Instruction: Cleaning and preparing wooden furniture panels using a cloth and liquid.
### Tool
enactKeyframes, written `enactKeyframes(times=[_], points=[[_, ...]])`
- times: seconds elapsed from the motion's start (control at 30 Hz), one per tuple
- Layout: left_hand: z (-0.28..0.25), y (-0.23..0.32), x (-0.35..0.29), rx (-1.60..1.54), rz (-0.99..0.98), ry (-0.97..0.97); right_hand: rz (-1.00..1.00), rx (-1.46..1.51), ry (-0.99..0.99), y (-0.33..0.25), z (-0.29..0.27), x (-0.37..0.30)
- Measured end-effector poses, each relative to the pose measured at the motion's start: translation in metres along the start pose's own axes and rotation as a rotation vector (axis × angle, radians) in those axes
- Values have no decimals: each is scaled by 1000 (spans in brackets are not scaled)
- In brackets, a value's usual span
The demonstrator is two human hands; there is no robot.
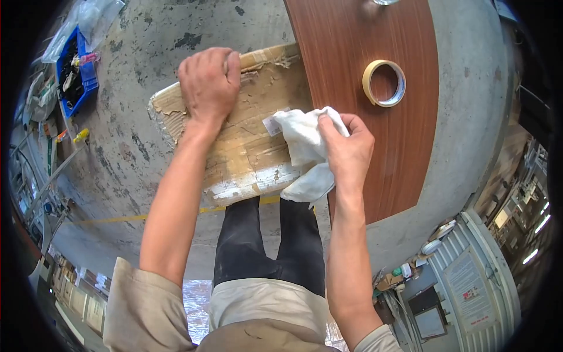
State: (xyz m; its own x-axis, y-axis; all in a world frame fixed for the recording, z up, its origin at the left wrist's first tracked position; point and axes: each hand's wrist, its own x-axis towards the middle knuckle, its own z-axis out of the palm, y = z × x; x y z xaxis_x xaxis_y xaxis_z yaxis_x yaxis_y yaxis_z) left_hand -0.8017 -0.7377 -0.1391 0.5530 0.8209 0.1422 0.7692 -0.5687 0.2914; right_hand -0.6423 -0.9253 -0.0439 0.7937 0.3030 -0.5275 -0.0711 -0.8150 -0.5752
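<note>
My left hand (209, 82) is closed over the far left edge of a battered brown cardboard box (249, 141), its fingers curled round the rim. The cardboard is torn and patched with tape, and white patches show along its near edge. Pinched between the thumb and fingers of my right hand (350, 144) is a crumpled white cloth (305, 138). The cloth hangs over the right side of the cardboard and partly hides it. By the cloth's left corner shows a small white label (271, 125); I cannot tell which of the two it belongs to.
To the right stands a brown wood-grain table (381, 152), its left edge beside the cardboard. A roll of tan tape (368, 85) lies on it, with part of a clear glass item (385, 2) farther back. At far left is a blue bin (88, 76) of dark items on the concrete floor (152, 35).
</note>
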Motion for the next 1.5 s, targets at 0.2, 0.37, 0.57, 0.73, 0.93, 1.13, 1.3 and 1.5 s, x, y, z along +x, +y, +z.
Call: enactKeyframes(times=[0.2,0.37,0.57,0.73,0.93,1.13,1.3,1.5], points=[[8,8,-8,-16,-19,30,70,90,16,-9,8,6],[7,8,-7,-17,-33,36,103,156,44,-16,18,6],[10,8,-3,-7,-38,42,122,179,30,-21,21,11],[8,8,-5,-23,-32,48,141,240,40,-20,23,4],[11,7,-4,-7,-30,62,107,133,51,-35,21,11],[7,8,-7,-16,-47,45,91,82,51,-21,18,7],[7,8,-4,-9,-35,33,39,134,17,-43,23,23],[8,7,-4,-16,-39,54,129,58,18,-27,21,15]])
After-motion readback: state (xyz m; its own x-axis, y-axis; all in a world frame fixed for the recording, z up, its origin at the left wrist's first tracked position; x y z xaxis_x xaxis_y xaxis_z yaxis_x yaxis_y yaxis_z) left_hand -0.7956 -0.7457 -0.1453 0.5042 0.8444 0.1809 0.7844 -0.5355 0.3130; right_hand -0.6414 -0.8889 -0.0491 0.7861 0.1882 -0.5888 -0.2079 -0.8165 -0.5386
